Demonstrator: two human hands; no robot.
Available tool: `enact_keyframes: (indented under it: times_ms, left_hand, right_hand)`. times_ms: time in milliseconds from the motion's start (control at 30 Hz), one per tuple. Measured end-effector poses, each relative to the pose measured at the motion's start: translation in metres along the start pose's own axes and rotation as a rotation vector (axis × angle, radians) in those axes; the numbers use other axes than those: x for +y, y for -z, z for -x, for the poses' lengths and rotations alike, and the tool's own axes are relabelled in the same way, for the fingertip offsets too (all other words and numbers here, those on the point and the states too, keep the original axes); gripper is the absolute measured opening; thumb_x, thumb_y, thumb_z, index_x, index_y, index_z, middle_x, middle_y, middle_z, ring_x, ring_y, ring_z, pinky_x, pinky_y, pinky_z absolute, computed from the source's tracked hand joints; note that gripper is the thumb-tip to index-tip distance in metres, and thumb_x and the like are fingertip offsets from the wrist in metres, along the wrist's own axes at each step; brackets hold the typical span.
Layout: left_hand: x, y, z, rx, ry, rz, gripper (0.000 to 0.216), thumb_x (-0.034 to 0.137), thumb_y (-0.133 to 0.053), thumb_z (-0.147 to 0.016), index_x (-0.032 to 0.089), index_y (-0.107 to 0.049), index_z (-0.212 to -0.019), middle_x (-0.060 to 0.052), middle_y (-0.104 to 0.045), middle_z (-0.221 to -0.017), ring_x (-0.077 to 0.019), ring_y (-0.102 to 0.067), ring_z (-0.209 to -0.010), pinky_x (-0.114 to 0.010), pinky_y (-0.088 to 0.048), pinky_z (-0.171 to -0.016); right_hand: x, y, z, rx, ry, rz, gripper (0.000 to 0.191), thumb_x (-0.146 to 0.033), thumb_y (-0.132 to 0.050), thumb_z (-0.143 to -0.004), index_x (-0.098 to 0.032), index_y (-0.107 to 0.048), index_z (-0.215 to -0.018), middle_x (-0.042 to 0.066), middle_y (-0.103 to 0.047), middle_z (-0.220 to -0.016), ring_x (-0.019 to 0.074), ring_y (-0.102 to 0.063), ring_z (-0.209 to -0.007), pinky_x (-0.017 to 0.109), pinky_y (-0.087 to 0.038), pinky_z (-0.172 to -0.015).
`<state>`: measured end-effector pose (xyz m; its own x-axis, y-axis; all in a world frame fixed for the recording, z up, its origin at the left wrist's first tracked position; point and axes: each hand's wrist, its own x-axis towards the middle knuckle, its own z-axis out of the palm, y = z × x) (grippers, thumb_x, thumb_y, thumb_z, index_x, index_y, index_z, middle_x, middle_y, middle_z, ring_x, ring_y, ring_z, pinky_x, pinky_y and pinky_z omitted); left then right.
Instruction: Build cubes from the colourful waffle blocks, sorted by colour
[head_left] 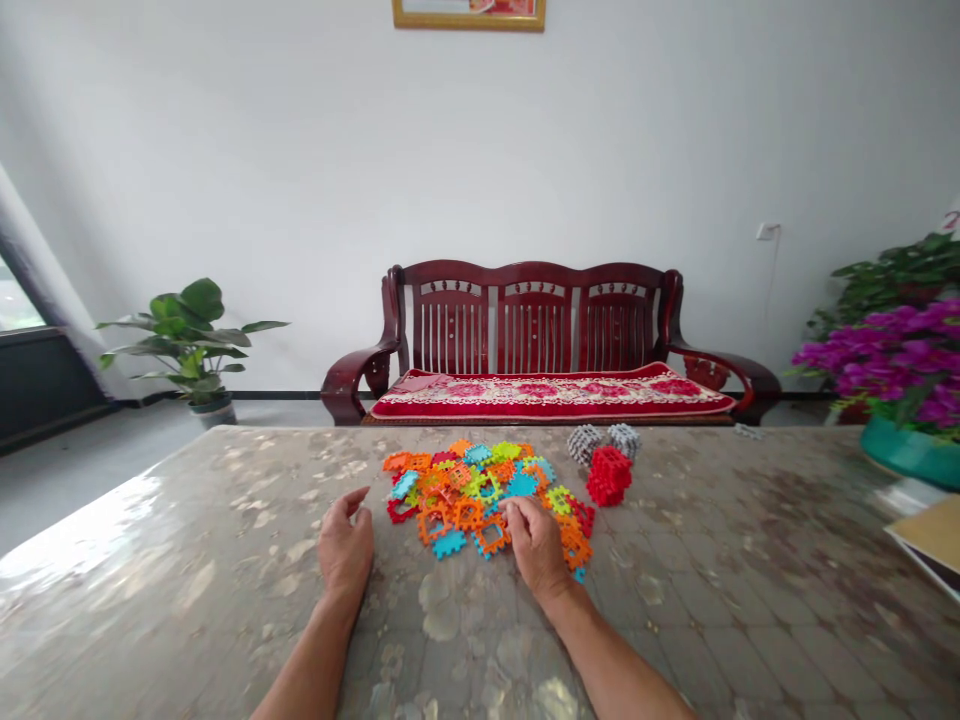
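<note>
Forearms (611, 650) cross the patterned tabletop (450, 640). Right hand (536, 545): fingers pinched over the coloured pieces (480, 488), hold indistinguishable from here. Left hand (346, 545): half-curled, empty, just beside them. Wide tabletop leftward; sofa (534, 325) past far edge.

The person's left hand (346, 548) and right hand (537, 548) were bare, and so were the left forearm (309, 660) and the right forearm (613, 645), as far as the near edge of the view, which cut both off. Each forearm was slimmest at the wrist and broadened steadily toward the near side, its outline smooth and rounded. The backs of the hands looked broad, with the knuckles forming a blunt ridge on the right one (finer details, such as the nails, were too small to tell).
</note>
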<state>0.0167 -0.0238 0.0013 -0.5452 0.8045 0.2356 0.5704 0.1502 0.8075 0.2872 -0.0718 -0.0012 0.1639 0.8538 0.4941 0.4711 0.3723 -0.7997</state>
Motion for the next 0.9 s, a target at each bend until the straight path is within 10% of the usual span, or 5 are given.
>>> enact_keyframes:
  times_ms: [533, 900]
  left_hand:
    - [0.004, -0.005, -0.006, -0.205, -0.067, -0.041, 0.031, 0.027, -0.048, -0.082, 0.024, -0.072, -0.102, -0.002, -0.077, -0.093, -0.0195, -0.068, -0.087, -0.026, -0.046, -0.072]
    - [0.008, -0.005, -0.007, -0.254, -0.062, -0.093, 0.031, 0.026, -0.048, -0.083, 0.026, -0.072, -0.103, -0.002, -0.077, -0.096, -0.0199, -0.069, -0.086, -0.026, -0.046, -0.069]
  right_hand:
    - [0.016, 0.066, -0.033, -0.099, -0.128, 0.546, 0.038, -0.03, -0.047, -0.088, -0.018, -0.066, -0.118, 0.011, -0.069, -0.117, 0.0237, -0.061, -0.111, 0.035, -0.044, -0.097]
    - [0.006, 0.054, -0.015, -0.256, -0.247, 0.937, 0.06, -0.041, -0.069, -0.073, -0.024, -0.061, -0.13, 0.019, -0.057, -0.134, 0.0396, -0.047, -0.127, 0.051, -0.035, -0.099]
